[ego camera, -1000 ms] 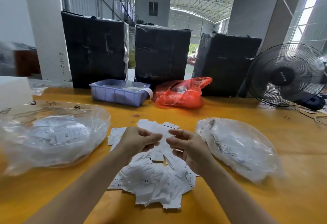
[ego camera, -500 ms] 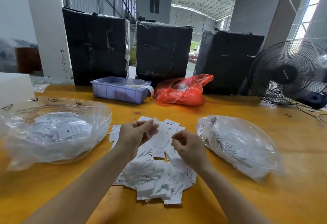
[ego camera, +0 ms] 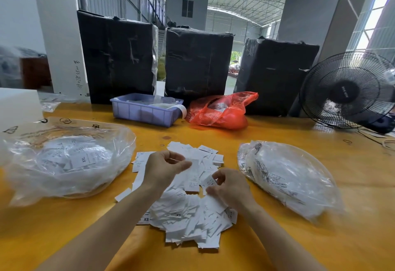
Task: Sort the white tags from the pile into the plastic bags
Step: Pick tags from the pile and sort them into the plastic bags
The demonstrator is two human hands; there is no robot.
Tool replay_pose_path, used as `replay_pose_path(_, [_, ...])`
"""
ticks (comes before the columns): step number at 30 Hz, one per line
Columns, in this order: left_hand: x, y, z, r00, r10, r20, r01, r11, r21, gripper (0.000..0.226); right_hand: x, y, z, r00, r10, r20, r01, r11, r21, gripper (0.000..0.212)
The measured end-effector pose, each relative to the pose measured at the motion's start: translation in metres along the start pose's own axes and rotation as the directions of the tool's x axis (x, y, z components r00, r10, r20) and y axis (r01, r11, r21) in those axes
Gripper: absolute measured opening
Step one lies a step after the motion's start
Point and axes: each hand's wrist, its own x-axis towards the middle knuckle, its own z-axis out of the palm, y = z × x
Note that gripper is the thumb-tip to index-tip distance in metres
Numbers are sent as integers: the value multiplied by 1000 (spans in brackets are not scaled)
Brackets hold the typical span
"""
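Note:
A pile of white tags [ego camera: 188, 213] lies on the yellow table [ego camera: 213, 136] in front of me. My left hand [ego camera: 162, 169] hovers over the pile's far part and pinches a long white tag [ego camera: 192, 178] that hangs down from its thumb and fingers. My right hand [ego camera: 229, 185] is lower, at the pile's right side, pinching a small white tag [ego camera: 210, 182] between thumb and fingertips. A clear plastic bag [ego camera: 64, 161] with tags inside lies at the left. A second clear plastic bag [ego camera: 286, 174] of tags lies at the right.
A lilac plastic crate [ego camera: 147, 112] and a red plastic bag [ego camera: 222, 110] sit behind the pile. Three black-wrapped bales [ego camera: 198, 63] stand along the table's far edge. A black fan [ego camera: 348, 91] stands at the far right, with a rubber band [ego camera: 347, 141] nearby.
Both hands have come down from mid-air towards the pile. The right hand dropped further and took hold of a small tag; the left hand holds a long tag.

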Motion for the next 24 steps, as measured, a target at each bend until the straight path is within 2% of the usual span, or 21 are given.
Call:
replay_pose_path(3, [-2, -1, 2, 999, 18, 37, -21, 996, 86, 24, -2, 3, 0, 999, 3, -33, 0, 994, 109, 14])
replay_pose_path(7, [-4, 0, 3, 997, 38, 74, -49, 987, 154, 30, -3, 1, -4, 994, -4, -109, 28, 974, 226, 15])
replay_pose_path(9, [-5, 0, 4, 994, 54, 90, -71, 980, 189, 31, -3, -5, -9, 986, -7, -167, 81, 894, 441, 13])
replay_pose_path(11, [-6, 1, 5, 993, 65, 100, -84, 974, 210, 32, -5, -11, -15, 967, -34, -254, 175, 811, 558, 12])
replay_pose_path(15, [-6, 0, 5, 990, 67, 121, -93, 970, 225, 33, -9, -21, -19, 896, -200, -397, 368, 835, 409, 13])
replay_pose_path(20, [-8, 2, 8, 984, 71, 161, -106, 969, 223, 34, -14, -25, -17, 837, -373, -399, 458, 878, 141, 13])
replay_pose_path(24, [-9, 3, 9, 979, 75, 189, -115, 971, 210, 34, -15, -25, -17, 790, -463, -401, 499, 866, -17, 10])
